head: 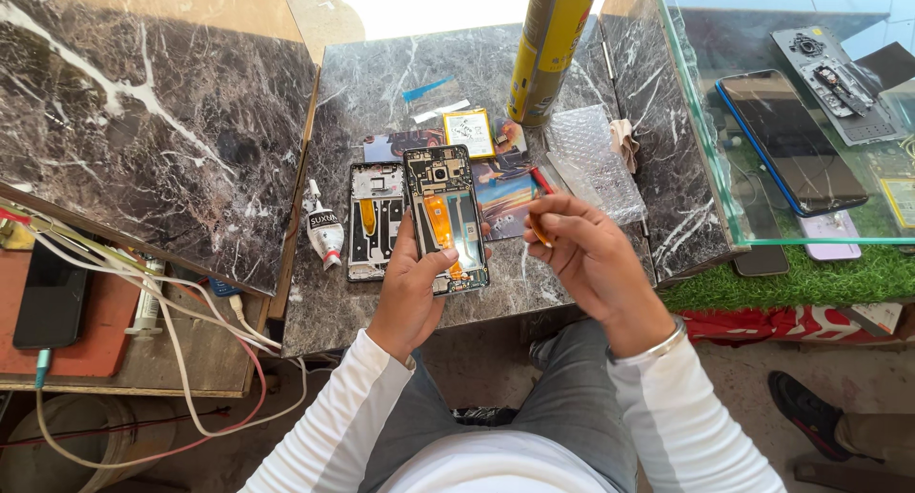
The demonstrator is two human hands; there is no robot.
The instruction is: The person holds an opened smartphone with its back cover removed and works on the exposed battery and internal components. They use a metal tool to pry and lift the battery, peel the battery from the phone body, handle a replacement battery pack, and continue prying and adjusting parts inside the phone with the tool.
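Holding an opened smartphone (445, 216), back cover off, the left hand (412, 288) has its grip wrapped round the lower edges, thumb on one long side, fingers on the other. Phone sits just above the marble table (381, 83), internals facing up, long axis running near-to-far, camera end pointing away from the person. Judged light but fragile: exposed orange flex cables and boards shouldn't be pressed; best held by the stiff frame edges, as here. Right hand (591, 255), grip pinched on a small orange-tipped tool (539, 234), hovers just right of the phone; what kind of tool can't be told. Beside the phone, to the left, lies a second phone frame (374, 221), then a small glue tube (324, 234). Farther: a loose phone battery (469, 133), bubble wrap (591, 164), and a tall yellow spray can (551, 45). Far right, a glass case (705, 150) holds another smartphone (791, 140) w/ dark screen, plus parts.
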